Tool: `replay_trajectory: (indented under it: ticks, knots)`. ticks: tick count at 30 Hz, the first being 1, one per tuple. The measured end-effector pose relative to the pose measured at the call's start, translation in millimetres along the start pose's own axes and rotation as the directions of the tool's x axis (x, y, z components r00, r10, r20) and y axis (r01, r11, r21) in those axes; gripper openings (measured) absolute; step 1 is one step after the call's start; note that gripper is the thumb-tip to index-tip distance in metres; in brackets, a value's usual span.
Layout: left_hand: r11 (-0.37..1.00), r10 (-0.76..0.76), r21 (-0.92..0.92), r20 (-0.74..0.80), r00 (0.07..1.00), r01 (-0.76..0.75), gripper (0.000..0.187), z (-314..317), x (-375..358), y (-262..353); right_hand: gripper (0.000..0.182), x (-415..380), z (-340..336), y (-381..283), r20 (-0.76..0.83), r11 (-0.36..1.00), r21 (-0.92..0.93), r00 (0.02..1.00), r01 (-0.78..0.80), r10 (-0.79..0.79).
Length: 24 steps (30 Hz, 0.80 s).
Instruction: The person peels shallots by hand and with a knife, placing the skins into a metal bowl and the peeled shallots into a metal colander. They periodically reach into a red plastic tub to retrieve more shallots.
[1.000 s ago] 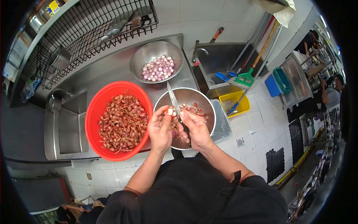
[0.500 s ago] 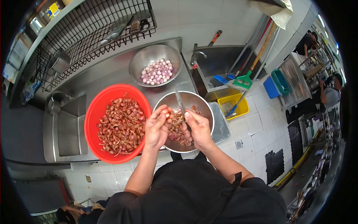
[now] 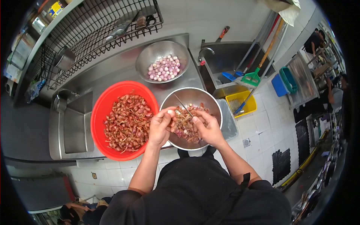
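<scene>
My left hand (image 3: 161, 125) pinches a small pale shallot (image 3: 171, 113) between thumb and fingers, over the left side of a steel bowl (image 3: 219, 107). In my right hand (image 3: 207, 128) is a thin knife (image 3: 182, 103), its blade pointing up and left above that bowl. Peels and trimmings (image 3: 189, 125) lie inside the bowl. To the left, a red basin (image 3: 98, 129) holds many unpeeled shallots (image 3: 126, 123). Behind the bowl, a perforated steel colander (image 3: 144, 56) contains peeled shallots (image 3: 164, 68).
An empty-looking sink (image 3: 78, 127) is at the left. A wire rack (image 3: 90, 41) hangs over the counter. Another sink (image 3: 232, 56), a yellow bucket (image 3: 249, 102) and a green broom (image 3: 251, 78) are at the right. Other people stand at the far right and lower left.
The whole view has shifted slightly, with bowls and basin appearing higher and further right. The knife blade now slants more to the left, and the pale shallot shows more clearly in my left fingers.
</scene>
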<state>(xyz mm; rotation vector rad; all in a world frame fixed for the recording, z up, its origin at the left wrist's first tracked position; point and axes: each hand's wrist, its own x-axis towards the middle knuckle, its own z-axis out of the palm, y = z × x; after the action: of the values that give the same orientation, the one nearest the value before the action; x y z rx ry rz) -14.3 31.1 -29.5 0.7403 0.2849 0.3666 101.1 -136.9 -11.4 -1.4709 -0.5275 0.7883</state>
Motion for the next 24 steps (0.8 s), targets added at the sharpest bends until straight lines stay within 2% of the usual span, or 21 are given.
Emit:
replay_trajectory:
  ticks: [1, 2, 4, 5, 7, 8, 10, 13, 14, 16, 17, 18, 19, 21, 23, 24]
  knots:
    - [0.987, 0.068, 0.139, 0.048, 0.997, -0.074, 0.038, -0.1, -2.3, -1.1, 0.031, -3.4, 2.0, -7.1, 0.056, 0.991, 0.096, 0.994, 0.09, -0.096]
    - [0.951, 0.127, 0.271, 0.105, 0.986, -0.152, 0.04, 0.4, -3.9, -2.0, 0.031, -7.4, 3.2, -14.9, 0.046, 0.991, 0.1, 0.995, 0.087, -0.092]
    - [0.944, 0.159, 0.274, 0.118, 0.98, -0.186, 0.035, 3.6, -4.2, 1.6, 0.034, -14.0, 5.1, -30.9, 0.162, 0.978, 0.05, 0.965, 0.203, -0.209]
    - [0.904, 0.161, 0.377, 0.144, 0.976, -0.204, 0.035, 2.6, -4.4, 6.8, 0.029, -16.4, 7.4, -37.6, 0.161, 0.972, 0.011, 0.959, 0.235, -0.234]
    - [0.798, 0.184, 0.544, 0.189, 0.965, -0.259, 0.035, 3.8, -4.7, 14.1, 0.025, -17.9, 10.8, -47.0, 0.157, 0.97, -0.013, 0.959, 0.242, -0.237]
    - [0.799, 0.182, 0.544, 0.19, 0.965, -0.258, 0.035, 4.7, -3.4, 15.8, 0.021, -17.4, 12.1, -49.1, 0.157, 0.967, -0.039, 0.957, 0.252, -0.243]
    - [0.619, 0.271, 0.668, 0.313, 0.91, -0.414, 0.035, 6.7, -0.4, 18.2, 0.018, -13.1, 14.2, -45.0, 0.159, 0.967, -0.035, 0.957, 0.252, -0.244]
    - [0.55, 0.291, 0.712, 0.328, 0.899, -0.438, 0.037, 12.7, -0.4, 22.0, 0.016, -13.6, 13.8, -45.5, 0.161, 0.973, -0.016, 0.961, 0.229, -0.224]
    - [0.55, 0.294, 0.711, 0.326, 0.899, -0.438, 0.037, 11.7, -0.9, 21.1, 0.016, -14.8, 13.6, -45.8, 0.159, 0.979, 0.001, 0.966, 0.205, -0.202]
    - [0.709, 0.272, 0.61, 0.227, 0.935, -0.354, 0.039, 8.5, -2.4, 17.8, 0.016, -19.8, 11.6, -43.6, 0.155, 0.975, -0.067, 0.968, 0.211, -0.199]
    - [0.709, 0.274, 0.609, 0.227, 0.935, -0.356, 0.039, 8.7, -2.8, 15.3, 0.015, -21.5, 10.9, -42.8, 0.148, 0.967, -0.134, 0.97, 0.215, -0.195]
    - [0.788, 0.268, 0.527, 0.175, 0.947, -0.32, 0.041, 10.2, -3.6, 11.4, 0.015, -21.8, 11.3, -41.5, 0.15, 0.967, -0.135, 0.969, 0.215, -0.195]
    - [0.855, 0.255, 0.435, 0.125, 0.959, -0.284, 0.043, 12.0, -3.9, 7.7, 0.014, -21.7, 11.4, -39.3, 0.141, 0.975, -0.118, 0.975, 0.19, -0.173]
    - [0.887, 0.242, 0.371, 0.134, 0.961, -0.275, 0.045, 16.6, -2.6, 0.6, 0.013, -19.5, 11.8, -36.6, 0.131, 0.981, -0.101, 0.98, 0.166, -0.152]
    - [0.93, 0.214, 0.274, 0.145, 0.966, -0.247, 0.046, 19.7, -2.1, -0.6, 0.012, -15.7, 13.9, -35.1, 0.118, 0.978, 0.027, 0.971, 0.205, -0.206]
    - [0.93, 0.211, 0.273, 0.147, 0.966, -0.245, 0.046, 22.5, -1.6, -0.1, 0.012, -15.0, 13.9, -33.8, 0.114, 0.978, 0.026, 0.972, 0.205, -0.207]
